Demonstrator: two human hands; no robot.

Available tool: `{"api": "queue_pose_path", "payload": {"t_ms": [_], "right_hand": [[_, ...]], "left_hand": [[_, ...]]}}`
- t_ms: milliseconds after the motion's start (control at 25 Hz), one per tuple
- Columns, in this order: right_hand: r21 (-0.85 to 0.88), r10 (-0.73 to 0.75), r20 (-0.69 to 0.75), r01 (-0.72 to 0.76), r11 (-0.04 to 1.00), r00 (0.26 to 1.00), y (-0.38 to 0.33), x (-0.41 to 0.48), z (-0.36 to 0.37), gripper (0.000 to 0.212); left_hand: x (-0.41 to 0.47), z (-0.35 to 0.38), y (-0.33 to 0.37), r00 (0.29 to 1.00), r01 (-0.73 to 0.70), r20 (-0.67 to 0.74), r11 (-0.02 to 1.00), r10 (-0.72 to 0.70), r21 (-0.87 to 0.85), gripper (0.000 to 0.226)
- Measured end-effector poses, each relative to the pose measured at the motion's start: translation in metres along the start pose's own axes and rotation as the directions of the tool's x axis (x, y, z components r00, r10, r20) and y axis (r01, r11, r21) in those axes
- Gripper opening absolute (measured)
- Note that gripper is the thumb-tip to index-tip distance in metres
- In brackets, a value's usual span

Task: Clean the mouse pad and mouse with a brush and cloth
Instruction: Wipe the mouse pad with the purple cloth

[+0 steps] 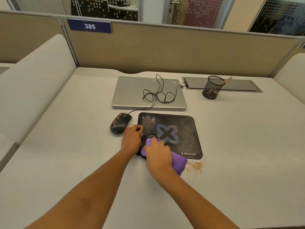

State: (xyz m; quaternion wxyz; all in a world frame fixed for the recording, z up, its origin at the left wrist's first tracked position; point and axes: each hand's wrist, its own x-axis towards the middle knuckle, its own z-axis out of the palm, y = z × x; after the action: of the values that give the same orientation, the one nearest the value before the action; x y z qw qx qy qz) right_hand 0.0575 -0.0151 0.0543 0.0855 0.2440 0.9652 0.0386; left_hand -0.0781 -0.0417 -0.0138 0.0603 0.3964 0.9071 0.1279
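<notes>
Mouse pad (181,129) on the desk (231,129), just right of the mouse (120,123), mid-wipe: left edge pressed down under left hand (132,138), purple cloth (179,162) bunched in right hand (158,154). Next, likely: rub toward brown smear (148,123).

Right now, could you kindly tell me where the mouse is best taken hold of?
Probably across its two long sides, coming down from above with the left hand: the mouse lies flat on the desk just left of the mouse pad, humped back up, and its cable leaves the far end.
</notes>
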Motion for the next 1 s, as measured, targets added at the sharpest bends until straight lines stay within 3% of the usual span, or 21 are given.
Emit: {"api": "queue_pose_path", "payload": {"t_ms": [80, 200, 320, 440, 560, 680, 760, 880, 1000], "right_hand": [[0.016, -0.011, 0.026, 0.010, 1.000, 1.000, 0.008, 0.000, -0.001, 0.040], [0.105, 0.082, 0.101, -0.092, 0.990, 0.992, 0.034, 0.006, -0.010, 0.037], [0.375, 0.219, 0.180, -0.273, 0.886, 0.959, 0.062, 0.029, -0.026, 0.032], [0.576, 0.388, 0.005, -0.320, 0.752, 0.922, 0.079, 0.049, -0.027, 0.030], [0.512, 0.362, -0.105, -0.262, 0.818, 0.926, 0.058, 0.070, -0.015, 0.037], [0.315, 0.184, -0.168, -0.125, 0.941, 0.968, 0.020, 0.089, 0.007, 0.041], [0.251, 0.136, -0.196, -0.084, 0.964, 0.971, 0.016, 0.098, 0.021, 0.042], [0.245, 0.165, -0.245, -0.103, 0.964, 0.955, 0.035, 0.107, 0.030, 0.042], [0.306, 0.295, -0.241, -0.216, 0.927, 0.925, 0.073, 0.115, 0.032, 0.038]], "left_hand": [[-0.001, 0.000, 0.001, 1.000, 0.000, -0.005, 1.000, 0.000, -0.008, 0.043], [-0.004, 0.000, 0.002, 1.000, 0.017, -0.012, 0.999, -0.017, -0.045, 0.044], [-0.007, 0.001, 0.004, 0.999, 0.045, 0.010, 0.994, -0.045, -0.097, 0.045], [-0.010, 0.003, 0.005, 0.997, 0.071, 0.004, 0.986, -0.071, -0.148, 0.045], [-0.013, 0.006, 0.007, 0.995, 0.027, -0.091, 0.981, -0.046, -0.192, 0.042], [-0.014, 0.008, 0.010, 0.982, -0.012, -0.187, 0.981, -0.025, -0.195, 0.036], [-0.015, 0.009, 0.011, 0.978, -0.013, -0.209, 0.985, -0.024, -0.173, 0.036], [-0.014, 0.011, 0.010, 0.983, 0.009, -0.183, 0.994, -0.029, -0.107, 0.042], [-0.015, 0.011, 0.011, 0.986, 0.023, -0.161, 0.997, -0.034, -0.074, 0.045]]}}
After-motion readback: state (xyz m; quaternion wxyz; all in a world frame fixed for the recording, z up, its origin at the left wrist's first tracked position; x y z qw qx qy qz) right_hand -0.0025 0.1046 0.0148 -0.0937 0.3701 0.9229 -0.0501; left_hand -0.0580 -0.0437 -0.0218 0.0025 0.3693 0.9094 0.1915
